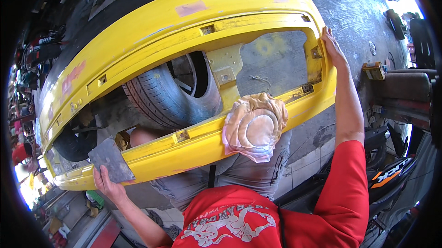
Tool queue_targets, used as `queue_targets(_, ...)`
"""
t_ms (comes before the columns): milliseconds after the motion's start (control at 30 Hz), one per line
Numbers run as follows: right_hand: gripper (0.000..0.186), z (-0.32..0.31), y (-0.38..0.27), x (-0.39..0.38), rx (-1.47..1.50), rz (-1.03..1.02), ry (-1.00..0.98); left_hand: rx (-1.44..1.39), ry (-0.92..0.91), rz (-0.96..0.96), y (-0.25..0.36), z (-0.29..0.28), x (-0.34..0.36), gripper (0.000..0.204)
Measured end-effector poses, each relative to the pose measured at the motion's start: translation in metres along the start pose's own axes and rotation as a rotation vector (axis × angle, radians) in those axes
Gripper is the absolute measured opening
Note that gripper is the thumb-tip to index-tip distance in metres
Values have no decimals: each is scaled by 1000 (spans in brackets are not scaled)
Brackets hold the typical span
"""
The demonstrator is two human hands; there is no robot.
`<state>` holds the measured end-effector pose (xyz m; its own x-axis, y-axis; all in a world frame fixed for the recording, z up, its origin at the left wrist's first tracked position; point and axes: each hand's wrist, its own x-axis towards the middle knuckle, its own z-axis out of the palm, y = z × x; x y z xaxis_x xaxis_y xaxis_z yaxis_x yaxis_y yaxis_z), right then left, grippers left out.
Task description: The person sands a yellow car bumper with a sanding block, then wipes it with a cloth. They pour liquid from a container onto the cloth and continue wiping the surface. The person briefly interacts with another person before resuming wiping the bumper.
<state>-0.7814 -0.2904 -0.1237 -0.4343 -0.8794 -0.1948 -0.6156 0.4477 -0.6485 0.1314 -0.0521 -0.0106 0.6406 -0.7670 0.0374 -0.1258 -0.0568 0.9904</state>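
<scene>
A long yellow car bumper [294, 112] lies in front of me, its long opening facing up and pale pink patches along its far side. My left hand [109, 184] holds a grey sheet [112, 159] that looks like sandpaper, by its lower corner, over the bumper's near left edge. At the right end, my right hand [332, 47] grips the bumper's outer edge, fingers lying along the rim. On the near edge, above my knees, a beige padded round cloth [255, 126] is draped. Neither hand touches it.
Through the bumper's opening show a wheel with its tyre [170, 93] and, further left, another dark round part [77, 142]. A parked motorcycle [386, 174] stands close at my right. Beyond it sits a brown bench seat [407, 87] with a small yellow box [374, 70].
</scene>
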Motion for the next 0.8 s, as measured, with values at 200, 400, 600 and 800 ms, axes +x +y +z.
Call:
queue_targets(200,85,-8,1,-4,138,-28,-52,17,19,24,-2,-1,-1,33)
queue_targets(400,85,-5,-8,-11,114,1,-32,10,-75,-4,2,-1,-2,29)
queue_targets(600,83,-15,3,-9,173,-56,-92,6,-51,11,3,2,-1,27)
queue_targets(800,83,-14,4,-12,141,-48,-73,-8,-64,14,3,1,-1,26)
